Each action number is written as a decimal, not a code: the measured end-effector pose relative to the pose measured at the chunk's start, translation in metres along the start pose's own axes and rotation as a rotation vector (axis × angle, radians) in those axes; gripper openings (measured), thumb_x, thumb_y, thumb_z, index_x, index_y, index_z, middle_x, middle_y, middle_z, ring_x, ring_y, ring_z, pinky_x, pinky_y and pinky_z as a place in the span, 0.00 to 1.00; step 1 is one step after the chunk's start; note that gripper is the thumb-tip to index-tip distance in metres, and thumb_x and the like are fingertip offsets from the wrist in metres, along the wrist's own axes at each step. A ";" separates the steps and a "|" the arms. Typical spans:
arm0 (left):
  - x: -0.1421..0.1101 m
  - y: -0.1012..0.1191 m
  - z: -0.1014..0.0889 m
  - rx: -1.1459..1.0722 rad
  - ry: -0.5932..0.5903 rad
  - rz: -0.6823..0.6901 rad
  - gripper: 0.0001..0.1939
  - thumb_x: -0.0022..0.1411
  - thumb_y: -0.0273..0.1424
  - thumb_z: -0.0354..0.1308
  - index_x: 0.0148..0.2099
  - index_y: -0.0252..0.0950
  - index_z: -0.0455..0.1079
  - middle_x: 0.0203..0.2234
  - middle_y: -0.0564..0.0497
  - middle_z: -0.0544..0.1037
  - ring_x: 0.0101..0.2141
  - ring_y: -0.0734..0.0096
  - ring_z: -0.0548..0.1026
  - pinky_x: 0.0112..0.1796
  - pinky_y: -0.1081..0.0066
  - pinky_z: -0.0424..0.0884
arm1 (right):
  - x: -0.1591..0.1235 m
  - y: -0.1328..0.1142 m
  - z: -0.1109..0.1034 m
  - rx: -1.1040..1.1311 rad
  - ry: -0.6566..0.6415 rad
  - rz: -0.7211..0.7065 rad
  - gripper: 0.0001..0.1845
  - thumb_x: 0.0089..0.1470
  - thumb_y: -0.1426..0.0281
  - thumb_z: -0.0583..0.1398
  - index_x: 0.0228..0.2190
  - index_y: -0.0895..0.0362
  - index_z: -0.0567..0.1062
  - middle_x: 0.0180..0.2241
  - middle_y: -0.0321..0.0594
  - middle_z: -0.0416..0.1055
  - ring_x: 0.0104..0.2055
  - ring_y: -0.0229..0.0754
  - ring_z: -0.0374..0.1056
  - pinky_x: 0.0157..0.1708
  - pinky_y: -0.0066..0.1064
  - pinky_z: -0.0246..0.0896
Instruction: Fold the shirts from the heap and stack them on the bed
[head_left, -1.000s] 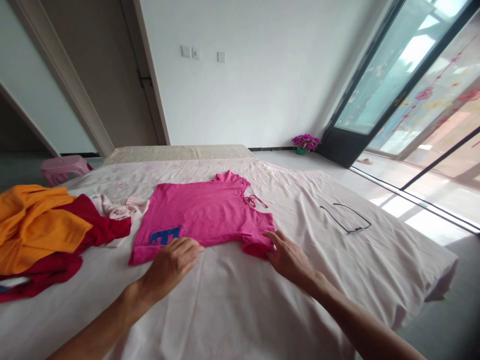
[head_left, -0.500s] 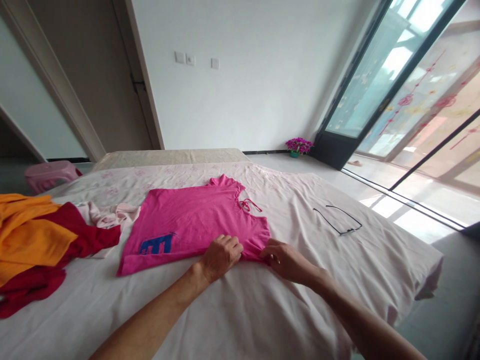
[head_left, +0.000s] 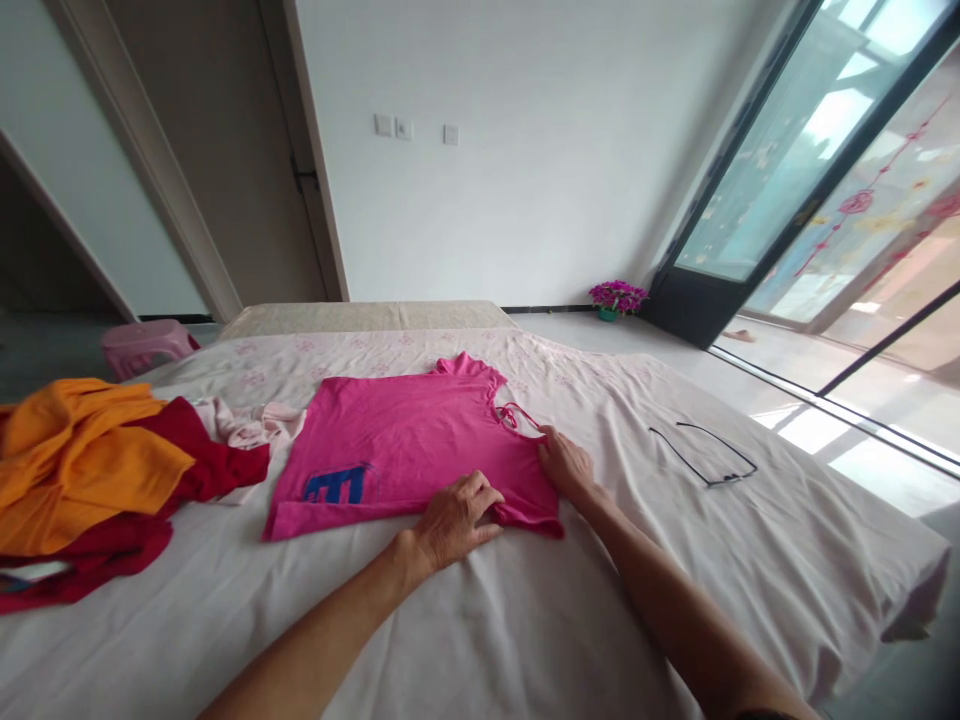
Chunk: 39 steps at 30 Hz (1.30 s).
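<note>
A pink short-sleeved shirt (head_left: 412, 430) lies spread on the bed, its hem to the left and its neckline with a tie to the right. A blue print shows near the hem. My left hand (head_left: 459, 518) rests on the shirt's near edge beside the sleeve, thumb and forefinger apart. At the shoulder by the neckline, my right hand (head_left: 568, 462) has its fingers curled onto the fabric; its fingertips are partly hidden. The near sleeve lies flat between both hands.
Orange clothing (head_left: 97, 460) and dark red clothing (head_left: 225, 465) are heaped at the left, beside a pale pink garment (head_left: 259, 425). Eyeglasses (head_left: 726, 480) lie on the bedsheet (head_left: 600, 640) to the right. A pink stool (head_left: 150, 338) stands beyond the bed.
My left hand has slid right along the shirt's near edge towards the sleeve. My right hand has let go of the sleeve and moved up to the shoulder; the sleeve now lies flatter.
</note>
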<state>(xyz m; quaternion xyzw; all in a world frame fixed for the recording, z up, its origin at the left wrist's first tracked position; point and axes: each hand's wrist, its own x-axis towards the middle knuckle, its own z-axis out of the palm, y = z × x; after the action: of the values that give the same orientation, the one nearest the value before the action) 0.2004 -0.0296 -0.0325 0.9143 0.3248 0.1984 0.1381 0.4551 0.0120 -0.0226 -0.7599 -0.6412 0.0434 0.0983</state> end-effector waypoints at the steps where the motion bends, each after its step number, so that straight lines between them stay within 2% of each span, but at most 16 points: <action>1: -0.007 -0.003 -0.006 0.019 0.003 -0.016 0.19 0.59 0.36 0.64 0.52 0.42 0.68 0.43 0.50 0.71 0.45 0.64 0.71 0.45 0.66 0.68 | 0.001 0.003 0.001 0.002 0.004 0.007 0.21 0.66 0.64 0.48 0.58 0.52 0.64 0.52 0.45 0.73 0.49 0.48 0.71 0.44 0.36 0.60; 4: -0.036 -0.021 -0.031 0.141 0.021 -0.092 0.21 0.57 0.35 0.66 0.52 0.42 0.68 0.43 0.48 0.73 0.46 0.60 0.70 0.48 0.61 0.66 | 0.001 0.012 0.000 -0.011 0.011 0.008 0.22 0.66 0.62 0.48 0.58 0.52 0.65 0.52 0.45 0.72 0.48 0.49 0.71 0.42 0.36 0.60; 7: -0.073 -0.052 -0.061 0.249 0.020 -0.172 0.23 0.57 0.37 0.65 0.54 0.42 0.68 0.45 0.47 0.73 0.49 0.56 0.69 0.51 0.57 0.64 | -0.004 0.011 -0.006 -0.065 0.105 -0.047 0.22 0.66 0.63 0.49 0.59 0.53 0.65 0.51 0.49 0.71 0.48 0.51 0.69 0.43 0.38 0.61; 10: -0.106 -0.082 -0.083 0.223 -0.036 -0.258 0.22 0.58 0.37 0.64 0.54 0.42 0.68 0.46 0.47 0.74 0.49 0.57 0.71 0.50 0.59 0.65 | -0.017 -0.003 -0.011 -0.073 0.206 -0.233 0.22 0.65 0.66 0.51 0.59 0.54 0.67 0.53 0.50 0.69 0.52 0.52 0.65 0.50 0.42 0.60; 12: -0.124 -0.092 -0.092 0.139 -0.096 -0.273 0.18 0.61 0.35 0.60 0.53 0.43 0.67 0.43 0.50 0.74 0.46 0.62 0.73 0.48 0.64 0.66 | -0.028 -0.015 -0.013 -0.010 0.192 -0.428 0.24 0.64 0.65 0.54 0.61 0.52 0.66 0.58 0.49 0.65 0.58 0.53 0.61 0.55 0.45 0.58; 15: -0.144 -0.094 -0.100 0.020 -0.188 -0.304 0.11 0.63 0.34 0.53 0.48 0.44 0.68 0.36 0.54 0.75 0.36 0.70 0.74 0.39 0.71 0.66 | -0.046 -0.027 -0.013 0.093 0.038 -0.713 0.28 0.63 0.64 0.57 0.63 0.49 0.63 0.65 0.46 0.58 0.66 0.52 0.52 0.62 0.48 0.52; 18: -0.158 -0.089 -0.106 -0.058 -0.263 -0.414 0.10 0.62 0.35 0.52 0.46 0.42 0.67 0.28 0.57 0.71 0.28 0.73 0.71 0.33 0.74 0.63 | -0.059 -0.025 -0.016 0.170 -0.160 -0.870 0.27 0.64 0.64 0.54 0.64 0.47 0.62 0.66 0.42 0.57 0.68 0.49 0.50 0.65 0.48 0.48; 21: -0.162 -0.088 -0.114 -0.152 -0.343 -0.513 0.14 0.61 0.41 0.52 0.46 0.41 0.68 0.25 0.58 0.70 0.27 0.73 0.70 0.30 0.75 0.61 | -0.064 -0.021 -0.026 0.270 -0.227 -0.904 0.23 0.66 0.67 0.51 0.61 0.46 0.67 0.63 0.41 0.63 0.65 0.46 0.57 0.65 0.45 0.50; 23: -0.156 -0.088 -0.120 -0.182 -0.374 -0.555 0.16 0.61 0.44 0.52 0.43 0.39 0.70 0.23 0.58 0.69 0.27 0.72 0.69 0.28 0.75 0.60 | -0.067 -0.024 -0.036 0.318 -0.203 -0.886 0.21 0.67 0.67 0.50 0.57 0.48 0.71 0.58 0.43 0.68 0.61 0.45 0.62 0.62 0.42 0.55; 25: -0.143 -0.085 -0.125 -0.178 -0.344 -0.566 0.17 0.62 0.46 0.52 0.41 0.39 0.71 0.23 0.57 0.70 0.26 0.72 0.69 0.27 0.74 0.59 | -0.073 -0.031 -0.044 0.313 -0.163 -0.859 0.19 0.66 0.64 0.51 0.54 0.50 0.74 0.53 0.44 0.72 0.55 0.45 0.66 0.56 0.39 0.59; 27: -0.127 -0.081 -0.127 -0.175 -0.251 -0.531 0.18 0.63 0.47 0.51 0.40 0.39 0.72 0.25 0.56 0.73 0.28 0.71 0.71 0.30 0.74 0.62 | -0.080 -0.040 -0.046 0.262 -0.130 -0.847 0.19 0.63 0.60 0.56 0.52 0.51 0.75 0.49 0.45 0.73 0.50 0.46 0.67 0.50 0.38 0.62; 29: -0.113 -0.078 -0.124 -0.174 -0.144 -0.462 0.17 0.65 0.45 0.49 0.40 0.40 0.73 0.32 0.53 0.77 0.33 0.69 0.74 0.36 0.72 0.66 | -0.087 -0.045 -0.042 0.203 -0.096 -0.844 0.19 0.60 0.60 0.59 0.51 0.51 0.75 0.46 0.46 0.72 0.45 0.46 0.66 0.45 0.36 0.61; 32: -0.104 -0.082 -0.110 -0.110 -0.034 -0.342 0.18 0.66 0.45 0.51 0.47 0.41 0.74 0.45 0.49 0.78 0.47 0.64 0.74 0.49 0.68 0.68 | -0.093 -0.041 -0.032 0.151 -0.083 -0.868 0.16 0.60 0.68 0.57 0.49 0.52 0.76 0.39 0.44 0.71 0.41 0.44 0.64 0.41 0.34 0.59; 34: -0.108 -0.090 -0.095 -0.012 -0.008 -0.268 0.22 0.67 0.45 0.50 0.57 0.44 0.70 0.56 0.46 0.73 0.56 0.61 0.69 0.56 0.63 0.64 | -0.094 -0.031 -0.028 0.161 -0.109 -0.896 0.18 0.58 0.75 0.55 0.47 0.52 0.77 0.37 0.43 0.71 0.40 0.43 0.64 0.41 0.34 0.59; 36: -0.118 -0.096 -0.082 0.124 -0.017 -0.194 0.27 0.68 0.45 0.49 0.66 0.47 0.61 0.65 0.46 0.63 0.62 0.58 0.62 0.60 0.58 0.60 | -0.094 -0.021 -0.028 0.200 -0.142 -0.905 0.21 0.56 0.77 0.54 0.48 0.53 0.76 0.37 0.43 0.71 0.41 0.44 0.65 0.42 0.34 0.60; 39: -0.134 -0.101 -0.069 0.292 -0.063 -0.104 0.33 0.68 0.46 0.49 0.71 0.51 0.48 0.69 0.47 0.53 0.66 0.55 0.54 0.63 0.53 0.54 | -0.096 -0.011 -0.035 0.283 -0.220 -0.900 0.20 0.58 0.74 0.53 0.50 0.52 0.75 0.40 0.43 0.73 0.43 0.45 0.67 0.45 0.35 0.61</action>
<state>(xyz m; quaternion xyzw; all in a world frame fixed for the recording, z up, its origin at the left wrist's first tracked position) 0.0196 -0.0321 -0.0462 0.9123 0.3928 0.1131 0.0240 0.4344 -0.0840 0.0081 -0.3770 -0.9007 0.1636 0.1411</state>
